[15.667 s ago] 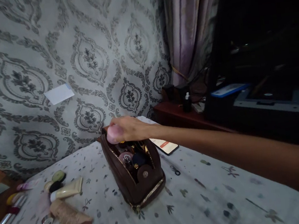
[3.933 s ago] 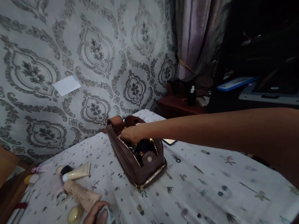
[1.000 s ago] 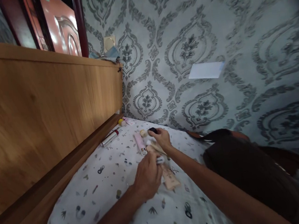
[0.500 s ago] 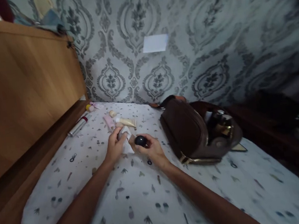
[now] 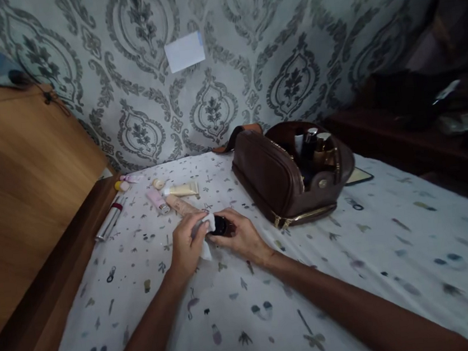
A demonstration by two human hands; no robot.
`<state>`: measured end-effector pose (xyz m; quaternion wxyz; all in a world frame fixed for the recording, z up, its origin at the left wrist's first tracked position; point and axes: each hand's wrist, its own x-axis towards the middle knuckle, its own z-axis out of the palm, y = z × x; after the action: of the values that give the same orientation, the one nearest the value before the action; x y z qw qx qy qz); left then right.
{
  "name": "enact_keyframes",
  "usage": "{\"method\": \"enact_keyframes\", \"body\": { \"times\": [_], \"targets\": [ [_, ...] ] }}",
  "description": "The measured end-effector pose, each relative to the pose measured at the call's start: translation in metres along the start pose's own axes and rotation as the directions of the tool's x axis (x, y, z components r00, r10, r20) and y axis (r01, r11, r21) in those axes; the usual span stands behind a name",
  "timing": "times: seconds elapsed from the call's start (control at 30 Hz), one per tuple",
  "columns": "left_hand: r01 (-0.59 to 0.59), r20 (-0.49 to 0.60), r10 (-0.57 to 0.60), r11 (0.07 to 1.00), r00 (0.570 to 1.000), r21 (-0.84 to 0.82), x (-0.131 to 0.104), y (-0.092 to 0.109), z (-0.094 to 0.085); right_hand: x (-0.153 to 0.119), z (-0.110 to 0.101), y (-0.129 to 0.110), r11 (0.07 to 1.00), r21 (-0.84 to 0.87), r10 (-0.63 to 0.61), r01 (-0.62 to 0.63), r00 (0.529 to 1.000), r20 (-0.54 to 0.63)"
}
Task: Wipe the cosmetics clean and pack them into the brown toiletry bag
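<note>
In the middle of the view, my left hand [image 5: 189, 243] pinches a white wipe [image 5: 210, 222]. The wipe lies against a small dark container with a black, rounded part [image 5: 219, 225]. My right hand [image 5: 244, 236] has its fingers wrapped round that container from the right. Just beyond my left hand lie a peach tube [image 5: 180, 205], a pink tube [image 5: 158, 200], a cream tube [image 5: 185, 189] and a small round beige item [image 5: 158, 183] on the patterned white sheet [image 5: 240, 304].
An open brown bag [image 5: 277, 184] holding bottles stands right of my hands, with a flat gold-edged item [image 5: 358, 175] behind it. Silvery tubes [image 5: 109, 220] lie by the wooden cabinet [image 5: 27, 182] at left. A patterned wall rises behind.
The view has turned to the right. The container has turned in my right hand, and the wipe in my left hand has come against its black part. The peach tube now shows clearly.
</note>
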<state>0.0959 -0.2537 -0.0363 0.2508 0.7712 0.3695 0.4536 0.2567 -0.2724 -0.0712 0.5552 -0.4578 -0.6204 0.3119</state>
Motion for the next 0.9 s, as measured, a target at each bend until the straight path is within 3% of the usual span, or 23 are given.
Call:
{"method": "enact_keyframes", "body": {
  "times": [0.13,0.5,0.67,0.9],
  "targets": [
    [-0.077,0.054,0.074,0.996,0.996,0.047,-0.002,-0.001,0.006,-0.003,-0.004,-0.003,0.997,-0.056,-0.046,0.049,0.998,0.052],
    [0.102,-0.018,-0.103,0.994,0.995,-0.032,-0.002,0.018,0.014,-0.011,-0.006,-0.01,0.986,-0.103,-0.128,0.134,0.99,0.064],
    [0.125,-0.049,-0.13,0.987,0.99,-0.098,-0.004,0.017,0.012,-0.011,-0.006,-0.011,0.987,-0.04,-0.151,0.154,0.986,0.068],
    [0.126,-0.05,-0.136,0.979,0.989,-0.16,-0.003,0.016,0.005,-0.011,-0.001,-0.006,0.992,0.1,-0.081,0.073,0.994,0.075]
  ]
}}
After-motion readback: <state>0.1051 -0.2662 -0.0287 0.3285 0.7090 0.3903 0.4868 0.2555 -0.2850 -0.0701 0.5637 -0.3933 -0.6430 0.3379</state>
